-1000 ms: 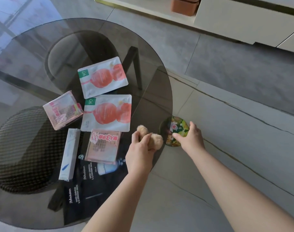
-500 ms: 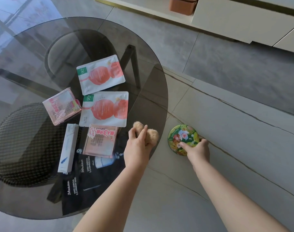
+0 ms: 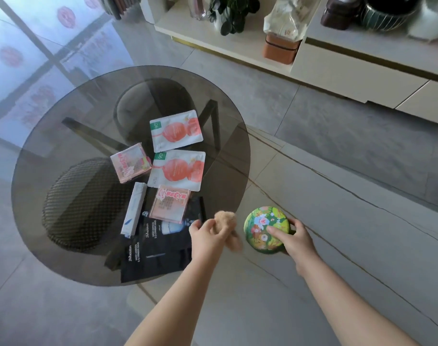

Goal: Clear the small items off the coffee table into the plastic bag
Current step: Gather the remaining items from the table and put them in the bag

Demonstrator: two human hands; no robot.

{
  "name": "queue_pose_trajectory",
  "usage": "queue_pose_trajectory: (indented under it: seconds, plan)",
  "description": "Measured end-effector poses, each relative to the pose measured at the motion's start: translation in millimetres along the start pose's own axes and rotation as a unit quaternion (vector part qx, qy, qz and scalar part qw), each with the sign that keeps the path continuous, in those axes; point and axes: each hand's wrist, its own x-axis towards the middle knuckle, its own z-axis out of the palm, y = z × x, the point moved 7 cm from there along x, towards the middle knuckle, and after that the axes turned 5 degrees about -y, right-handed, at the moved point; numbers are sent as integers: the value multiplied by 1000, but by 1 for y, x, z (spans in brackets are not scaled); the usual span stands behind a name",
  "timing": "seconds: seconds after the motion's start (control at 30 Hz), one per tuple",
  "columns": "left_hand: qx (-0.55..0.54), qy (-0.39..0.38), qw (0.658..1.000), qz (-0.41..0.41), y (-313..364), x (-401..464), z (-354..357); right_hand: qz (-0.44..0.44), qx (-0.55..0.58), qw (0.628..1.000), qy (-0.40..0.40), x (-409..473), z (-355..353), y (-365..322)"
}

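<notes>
Potted plant (image 3: 231, 13) on white cabinet (image 3: 337, 66)

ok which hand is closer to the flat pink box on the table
Left. The left hand, holding a tan fluffy thing, is just right of the pink box. The right hand is farther right, off the table, holding a green round tin.

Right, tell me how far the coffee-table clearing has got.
Done: nothing visibly bagged; no plastic bag is in view. In hand: the left hand grips a tan fluffy puff, the right hand holds a round green cartoon-printed tin beside the table. Left on the round smoked-glass table: two peach sachets, two pink boxes, a white tube box, black mask packets.
</notes>
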Motion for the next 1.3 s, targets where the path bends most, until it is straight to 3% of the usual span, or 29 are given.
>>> queue_pose_trajectory:
  seconds: [0.23,0.47,0.77,0.93,1.13,1.3]
  plan:
    - [-136,46,988,-61,5,-117,-59,-24,23,992,-125,-103,25,-51]
    - [-330,112,932,-101,-32,-246,-117,-12,-27,969,-245,-206,70,-57]
    - [-395,228,889,-39,-104,-386,-188,3,-145,907,-395,-349,160,-26]
    - [-462,299,834,-48,-157,-455,-201,-33,-221,865,-449,-412,197,-5]
    - [-557,359,745,-73,-236,-545,-196,-73,-292,821,-485,-489,227,47]
    - [-631,396,665,-45,-309,-635,-184,-108,-336,795,-493,-557,244,108]
